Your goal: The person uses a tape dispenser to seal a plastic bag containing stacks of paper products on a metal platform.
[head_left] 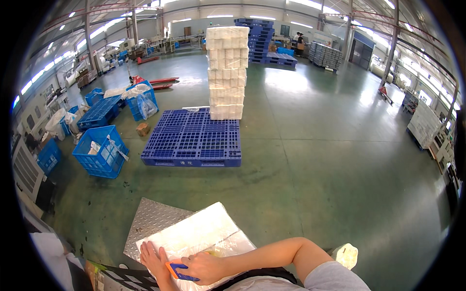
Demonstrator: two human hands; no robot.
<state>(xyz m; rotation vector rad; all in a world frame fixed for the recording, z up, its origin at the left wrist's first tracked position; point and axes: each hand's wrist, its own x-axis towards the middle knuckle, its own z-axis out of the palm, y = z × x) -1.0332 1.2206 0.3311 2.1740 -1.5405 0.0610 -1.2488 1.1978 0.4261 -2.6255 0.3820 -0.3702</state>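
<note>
A white pack (194,228) wrapped in clear plastic lies in front of me, over a grey diamond-patterned metal plate (148,220). My left hand (154,258) rests on its near left part, fingers stretched out. Closed around an orange-and-blue hand tool (175,270), my right hand (204,268) is over the wrapped pack, just right of my left hand. The fingers cover most of the tool, so its exact kind cannot be made out.
Ahead, a tall stack of white wrapped packs (227,72) stands on a blue plastic pallet (191,138). Blue crates (99,153) and a red pallet jack (162,81) are to the left. Stacked pallets (257,39) and people (300,43) appear farther back.
</note>
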